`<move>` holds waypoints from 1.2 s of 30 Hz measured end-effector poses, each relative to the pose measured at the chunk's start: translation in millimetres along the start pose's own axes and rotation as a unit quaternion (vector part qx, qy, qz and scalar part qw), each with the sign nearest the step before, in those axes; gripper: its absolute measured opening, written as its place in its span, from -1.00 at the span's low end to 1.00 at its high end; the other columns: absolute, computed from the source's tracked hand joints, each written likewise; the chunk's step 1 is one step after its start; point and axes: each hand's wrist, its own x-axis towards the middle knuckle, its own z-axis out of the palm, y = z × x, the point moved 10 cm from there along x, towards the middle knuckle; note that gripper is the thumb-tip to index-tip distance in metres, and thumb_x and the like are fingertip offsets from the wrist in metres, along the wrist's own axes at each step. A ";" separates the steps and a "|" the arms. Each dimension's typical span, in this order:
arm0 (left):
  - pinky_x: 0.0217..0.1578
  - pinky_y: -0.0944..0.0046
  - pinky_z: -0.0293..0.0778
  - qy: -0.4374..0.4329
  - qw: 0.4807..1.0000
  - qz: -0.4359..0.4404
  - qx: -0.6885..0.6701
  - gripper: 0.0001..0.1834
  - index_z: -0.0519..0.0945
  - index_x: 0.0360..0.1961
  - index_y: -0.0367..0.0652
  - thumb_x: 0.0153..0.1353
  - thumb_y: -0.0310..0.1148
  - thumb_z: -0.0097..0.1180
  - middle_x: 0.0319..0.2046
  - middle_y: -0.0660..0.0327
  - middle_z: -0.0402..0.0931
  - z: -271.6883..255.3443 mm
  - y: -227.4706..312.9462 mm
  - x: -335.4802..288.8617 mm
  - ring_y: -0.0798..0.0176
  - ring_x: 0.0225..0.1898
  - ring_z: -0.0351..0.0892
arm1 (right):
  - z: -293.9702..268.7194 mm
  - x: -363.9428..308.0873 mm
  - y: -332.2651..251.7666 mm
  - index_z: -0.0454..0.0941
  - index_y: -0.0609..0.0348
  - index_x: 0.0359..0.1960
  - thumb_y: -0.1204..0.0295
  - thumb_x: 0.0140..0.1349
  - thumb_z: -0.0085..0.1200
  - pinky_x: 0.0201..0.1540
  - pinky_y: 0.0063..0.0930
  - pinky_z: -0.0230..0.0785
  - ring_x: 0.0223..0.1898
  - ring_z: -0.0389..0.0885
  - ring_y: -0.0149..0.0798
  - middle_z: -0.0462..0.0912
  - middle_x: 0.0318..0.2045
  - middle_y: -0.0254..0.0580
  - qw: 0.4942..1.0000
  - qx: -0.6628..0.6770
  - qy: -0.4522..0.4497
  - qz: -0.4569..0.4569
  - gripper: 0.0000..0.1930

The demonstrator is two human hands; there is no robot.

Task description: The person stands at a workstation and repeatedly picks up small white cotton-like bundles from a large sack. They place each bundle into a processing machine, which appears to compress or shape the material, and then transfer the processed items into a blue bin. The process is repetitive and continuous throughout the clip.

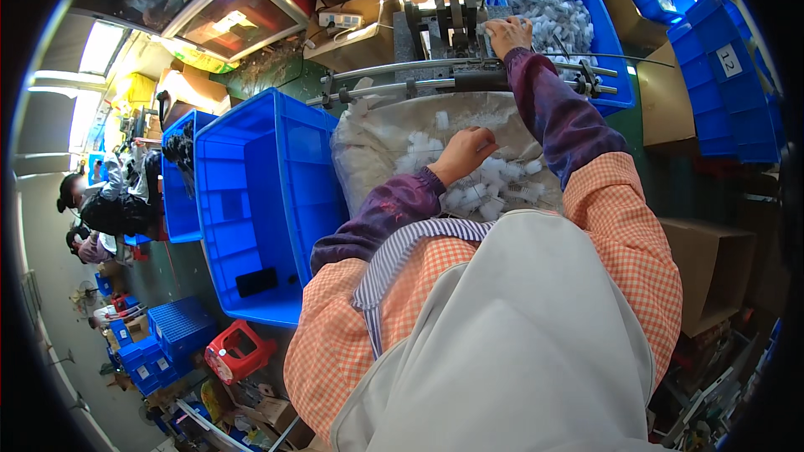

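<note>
My right hand (508,36) is up at the right side of a dark metal bench machine (452,21), its fingers bent against the machine. What they grip there is too small to make out. Lower and to the left, my left hand (466,155) hovers over a pile of small white plastic pieces (477,188) with its fingers curled together. Whatever those fingers hold is hidden. The pile lies on a beige cloth (368,138) spread below the machine's steel rods (402,69). Purple sleeve covers reach up both my forearms.
Behind my right hand stands a blue bin (617,75) full of similar translucent pieces. A deep blue crate (276,121) with a dark flat object inside sits at my left. More blue crates (729,84) and an open cardboard box (712,268) are on the right. A red stool (239,351) stands lower left.
</note>
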 end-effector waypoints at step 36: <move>-0.42 0.39 0.41 0.180 0.975 -0.083 -0.098 -0.83 0.54 -0.31 -0.27 0.03 -0.49 0.13 -0.47 0.15 0.52 -95.8 23.9 18.8 0.32 -0.48 0.48 | -12.8 5.1 17.1 0.49 -0.02 -0.29 0.43 0.10 -0.15 -0.14 -0.19 0.17 -0.17 0.53 -0.13 0.57 -0.28 -0.23 0.991 -0.089 -0.088 -0.056 -0.82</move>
